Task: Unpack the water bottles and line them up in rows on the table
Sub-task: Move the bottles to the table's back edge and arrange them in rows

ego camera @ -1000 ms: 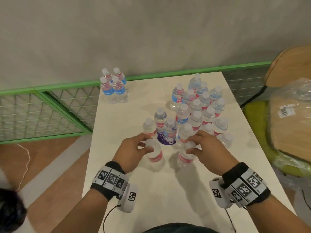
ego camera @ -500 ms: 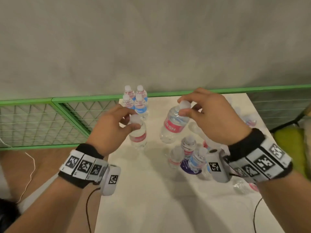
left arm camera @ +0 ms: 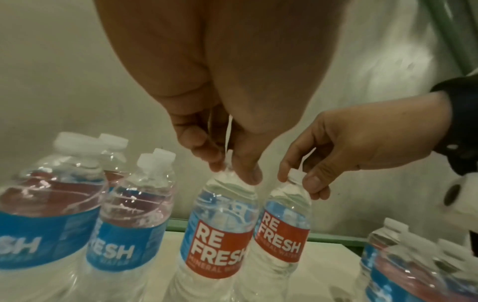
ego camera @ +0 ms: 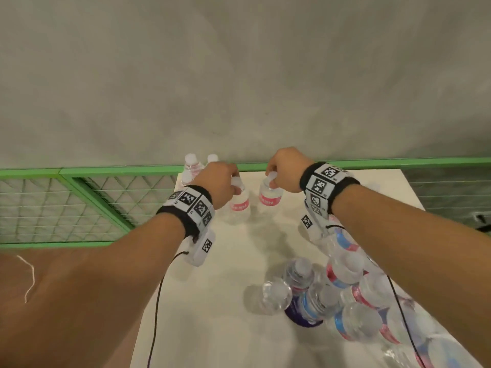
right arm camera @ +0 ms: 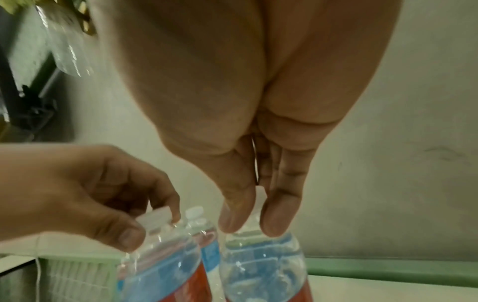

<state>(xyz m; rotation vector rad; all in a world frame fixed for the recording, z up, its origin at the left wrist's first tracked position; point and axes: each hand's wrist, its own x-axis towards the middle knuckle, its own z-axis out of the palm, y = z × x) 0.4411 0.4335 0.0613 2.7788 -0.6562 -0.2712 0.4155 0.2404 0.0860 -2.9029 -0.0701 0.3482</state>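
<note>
At the far end of the bench (ego camera: pixel 218 301), I hold two bottles side by side. My left hand (ego camera: pixel 218 181) pinches the cap of the left bottle (ego camera: pixel 240 205) with its fingers (left arm camera: pixel 245 169). My right hand (ego camera: pixel 285 168) pinches the cap of the right bottle (ego camera: pixel 269 199) the same way. Both bottles stand up straight, almost touching. Just left of them stand four more bottles (left arm camera: pixel 129 214) in a group. Near me, on the right, sits the big bunch (ego camera: pixel 353 301) of bottles.
</note>
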